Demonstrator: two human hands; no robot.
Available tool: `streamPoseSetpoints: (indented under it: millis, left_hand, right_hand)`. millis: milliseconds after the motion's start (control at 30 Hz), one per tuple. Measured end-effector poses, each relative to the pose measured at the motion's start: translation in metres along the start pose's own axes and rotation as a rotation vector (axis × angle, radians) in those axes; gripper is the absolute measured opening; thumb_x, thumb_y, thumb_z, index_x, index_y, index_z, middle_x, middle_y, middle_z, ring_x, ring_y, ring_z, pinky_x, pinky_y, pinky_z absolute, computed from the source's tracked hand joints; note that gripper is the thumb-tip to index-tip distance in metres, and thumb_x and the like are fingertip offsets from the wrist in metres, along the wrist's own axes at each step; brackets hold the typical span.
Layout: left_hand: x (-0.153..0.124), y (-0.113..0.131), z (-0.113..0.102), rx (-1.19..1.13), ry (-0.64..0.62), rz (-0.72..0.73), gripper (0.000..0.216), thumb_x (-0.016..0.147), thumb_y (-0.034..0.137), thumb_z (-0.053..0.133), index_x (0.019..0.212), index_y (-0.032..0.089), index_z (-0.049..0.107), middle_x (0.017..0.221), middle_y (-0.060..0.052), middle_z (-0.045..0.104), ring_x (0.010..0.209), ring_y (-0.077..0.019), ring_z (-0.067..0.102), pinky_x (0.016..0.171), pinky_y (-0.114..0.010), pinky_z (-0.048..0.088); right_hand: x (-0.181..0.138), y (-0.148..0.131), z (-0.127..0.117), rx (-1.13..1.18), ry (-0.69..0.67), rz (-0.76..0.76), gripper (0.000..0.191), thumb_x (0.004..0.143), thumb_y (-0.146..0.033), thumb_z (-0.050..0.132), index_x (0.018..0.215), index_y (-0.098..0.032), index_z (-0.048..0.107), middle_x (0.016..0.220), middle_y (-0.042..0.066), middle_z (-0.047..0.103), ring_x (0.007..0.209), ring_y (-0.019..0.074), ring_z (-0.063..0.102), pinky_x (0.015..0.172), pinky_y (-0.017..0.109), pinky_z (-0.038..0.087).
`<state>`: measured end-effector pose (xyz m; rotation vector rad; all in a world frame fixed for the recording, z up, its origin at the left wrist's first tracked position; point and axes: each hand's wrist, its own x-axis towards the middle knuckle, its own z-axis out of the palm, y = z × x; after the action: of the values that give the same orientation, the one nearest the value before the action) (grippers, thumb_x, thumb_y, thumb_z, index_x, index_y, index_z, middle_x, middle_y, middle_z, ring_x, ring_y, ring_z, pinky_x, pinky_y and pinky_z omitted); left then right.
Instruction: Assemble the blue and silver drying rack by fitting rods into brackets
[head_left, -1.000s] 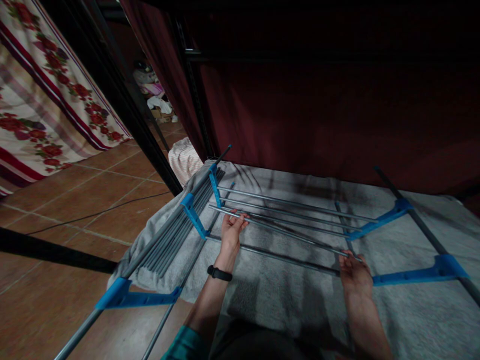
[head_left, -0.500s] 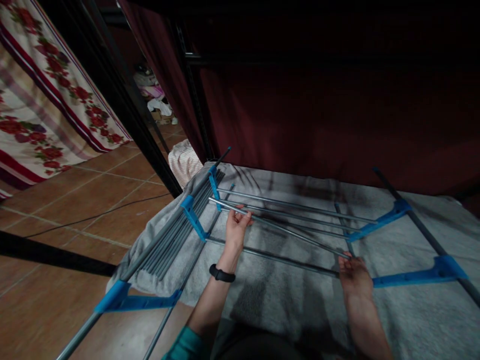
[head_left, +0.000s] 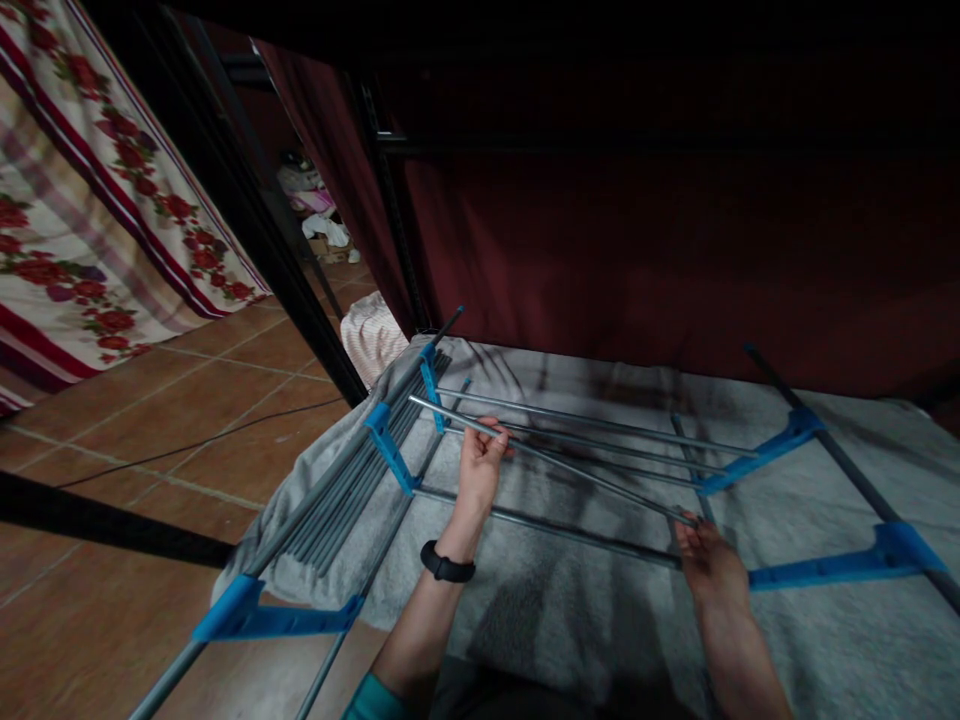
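Note:
A loose grey metal tube (head_left: 585,467) slants between my hands, above the other crossbars. My left hand (head_left: 481,462) pinches it left of its middle, its left end sticking out past my fingers. At its right end, my right hand (head_left: 706,555) grips with fingertips. Under and around them lies a partly built rack of grey tubes and blue plastic brackets. Several crossbars (head_left: 600,413) run to a blue bracket (head_left: 765,452) on the right. A front crossbar (head_left: 555,526) passes below my hands, from a left blue bracket (head_left: 390,450) to behind my right hand.
A grey blanket (head_left: 585,590) lies beneath the rack. Several loose tubes (head_left: 360,480) are bundled at the left, near another blue bracket (head_left: 277,612). Dark metal posts (head_left: 247,220) stand at left, a maroon curtain (head_left: 600,270) hangs behind, and a cable (head_left: 195,432) crosses the tiled floor.
The view has tilted slightly, so the scene sits lower. The tube's left end has shifted a little left relative to the rack; both hands keep their hold.

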<state>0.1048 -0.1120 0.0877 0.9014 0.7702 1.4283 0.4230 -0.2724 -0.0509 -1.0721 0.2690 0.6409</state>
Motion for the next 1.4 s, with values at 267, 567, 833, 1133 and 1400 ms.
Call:
streamPoseSetpoints:
  millis: [267, 567, 833, 1133, 1400]
  left_hand:
    - [0.004, 0.006, 0.002, 0.001, 0.009, 0.034, 0.037, 0.072, 0.025, 0.088, 0.097, 0.021, 0.062, 0.083, -0.002, 0.067, 0.077, -0.017, 0.064, 0.069, -0.029, 0.052]
    - [-0.002, 0.005, 0.006, -0.028, -0.092, -0.013, 0.058, 0.065, 0.027, 0.092, 0.114, 0.023, 0.061, 0.089, -0.002, 0.069, 0.082, -0.0195, 0.068, 0.073, -0.032, 0.055]
    - [0.0, 0.005, 0.006, 0.006, -0.085, 0.039, 0.047, 0.068, 0.028, 0.089, 0.106, 0.023, 0.062, 0.086, -0.001, 0.067, 0.077, -0.0161, 0.063, 0.068, -0.028, 0.054]
    - [-0.005, 0.002, 0.011, -0.013, -0.132, 0.001, 0.054, 0.069, 0.026, 0.089, 0.114, 0.024, 0.059, 0.09, -0.003, 0.071, 0.086, -0.0205, 0.07, 0.075, -0.031, 0.055]
    - [-0.007, -0.006, 0.009, 0.037, -0.187, 0.03, 0.053, 0.074, 0.028, 0.086, 0.118, 0.023, 0.055, 0.091, -0.002, 0.071, 0.089, -0.0188, 0.071, 0.077, -0.031, 0.055]
  right_hand:
    - [0.001, 0.004, 0.001, -0.065, -0.037, 0.052, 0.016, 0.07, -0.002, 0.061, 0.07, -0.017, 0.062, 0.079, 0.001, 0.068, 0.077, 0.0098, 0.07, 0.078, 0.02, 0.062]
    - [-0.011, 0.01, 0.013, -0.14, -0.09, 0.075, 0.024, 0.065, -0.002, 0.064, 0.082, -0.019, 0.063, 0.085, -0.002, 0.067, 0.078, 0.0112, 0.07, 0.086, 0.023, 0.062]
    - [-0.011, 0.017, 0.018, -0.173, -0.12, 0.093, 0.024, 0.063, -0.001, 0.07, 0.078, -0.017, 0.059, 0.079, -0.001, 0.066, 0.074, 0.0131, 0.071, 0.076, 0.024, 0.065]
    - [-0.022, 0.028, 0.027, -0.246, -0.245, 0.038, 0.039, 0.055, -0.017, 0.08, 0.092, -0.019, 0.066, 0.076, -0.001, 0.074, 0.071, 0.0156, 0.073, 0.068, 0.025, 0.063]
    - [-0.031, 0.04, 0.034, -0.465, -0.33, -0.066, 0.053, 0.047, -0.04, 0.087, 0.094, -0.021, 0.071, 0.082, 0.004, 0.079, 0.075, 0.0209, 0.072, 0.073, 0.034, 0.06]
